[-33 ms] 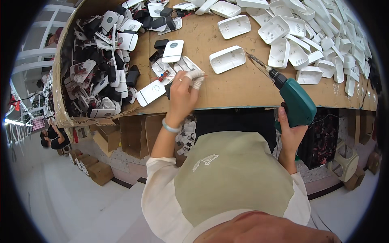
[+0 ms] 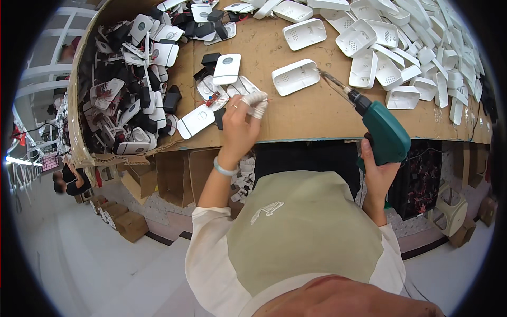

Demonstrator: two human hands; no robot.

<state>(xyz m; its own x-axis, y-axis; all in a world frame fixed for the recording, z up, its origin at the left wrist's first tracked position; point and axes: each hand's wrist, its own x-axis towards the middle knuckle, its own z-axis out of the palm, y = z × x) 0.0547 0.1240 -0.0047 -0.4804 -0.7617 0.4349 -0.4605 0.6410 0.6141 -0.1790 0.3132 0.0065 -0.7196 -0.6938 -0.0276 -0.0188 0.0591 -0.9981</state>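
Note:
My right hand [image 2: 380, 177] is wrapped round the grip of a green soldering gun [image 2: 388, 132]. Its thin metal tip points up and left, close to the right end of an open white plastic shell [image 2: 296, 77]. My left hand [image 2: 240, 127], white tape round its fingertips, pinches a thin wire; a reddish end pokes out past the fingers. Just left of those fingers lies a small red circuit board [image 2: 213, 99] with wires. A white panel [image 2: 196, 121] sits below it, and another white panel [image 2: 227, 68] above, among black blocks.
White-and-black assemblies [image 2: 132, 100] pile up along the cardboard wall at left. Many white shells [image 2: 388, 74] heap at the right and back. Under the bench stand cardboard boxes [image 2: 174, 177], a black crate [image 2: 420, 179] and a pale stool [image 2: 449, 211]. Another person [image 2: 71, 177] is far left.

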